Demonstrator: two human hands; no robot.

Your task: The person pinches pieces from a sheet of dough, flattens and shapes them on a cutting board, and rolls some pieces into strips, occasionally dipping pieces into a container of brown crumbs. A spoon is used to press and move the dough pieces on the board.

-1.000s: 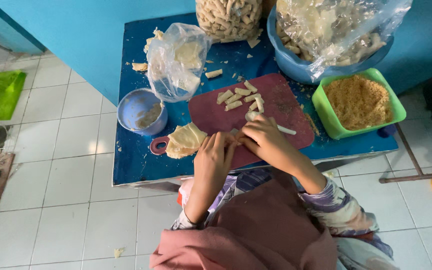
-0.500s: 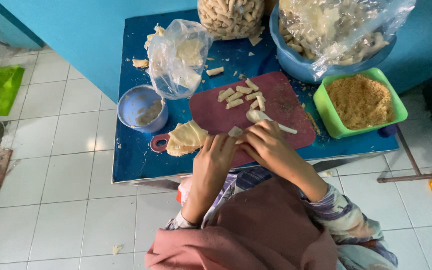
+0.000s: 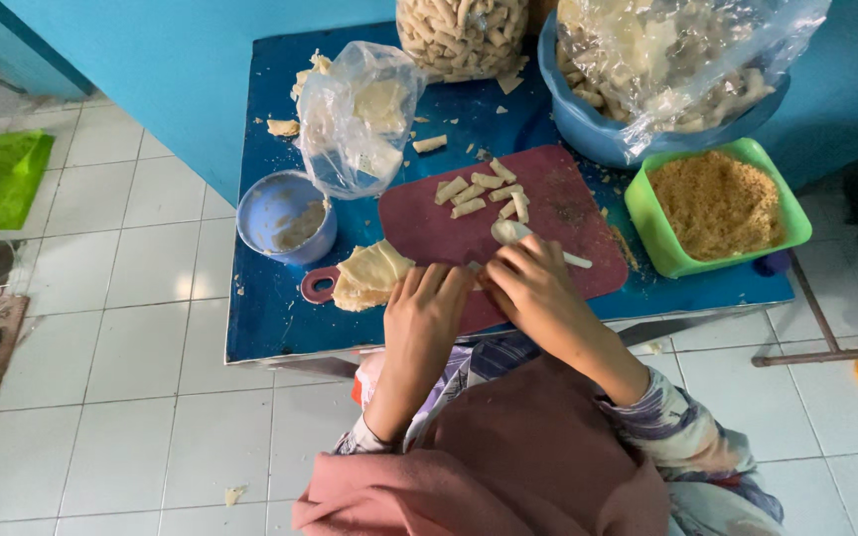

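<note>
Pale wrapper [image 3: 508,234] on cutting board [image 3: 548,203], both hands [image 3: 484,293] still together, closed over it.

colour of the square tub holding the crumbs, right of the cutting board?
Bright green plastic tub, with golden-brown crumbs inside; it shows clearly in the head view.

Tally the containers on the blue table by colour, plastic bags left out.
Blue: 2, the small blue bowl and the large blue basin
Green: 1, the green tub of crumbs
Total: 3
</note>
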